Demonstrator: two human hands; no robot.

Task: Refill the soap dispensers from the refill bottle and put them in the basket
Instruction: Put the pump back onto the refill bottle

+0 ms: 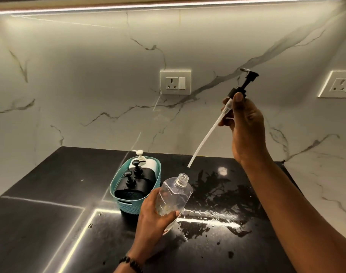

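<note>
Right hand [245, 127] fingers [238, 97] pinched on the black collar of a pump head [242, 85], thumb tip on the collar, other fingers curled round the top of its white dip tube [205, 136]. Pump held high in the air, tilted, nozzle up and to the right; tube slants down-left, its free end just above and right of the bottle mouth, not touching.

Left hand [154, 211] fingers wrapped round the lower body of a clear bottle [176, 194], thumb across the bottom. Bottle tilted, open threaded neck pointing up-right, a little clear liquid low inside.

Teal basket [117, 186] on the dark worktop [40, 223] just left of the bottle, holding two black dispensers [128, 186] in front and one white dispenser [148, 164] at the back. Wet splashes [207, 215] on the worktop right of the left hand. Dark bead bracelet [130, 263] on the left wrist. Marble wall behind with a socket plate [175, 82].
</note>
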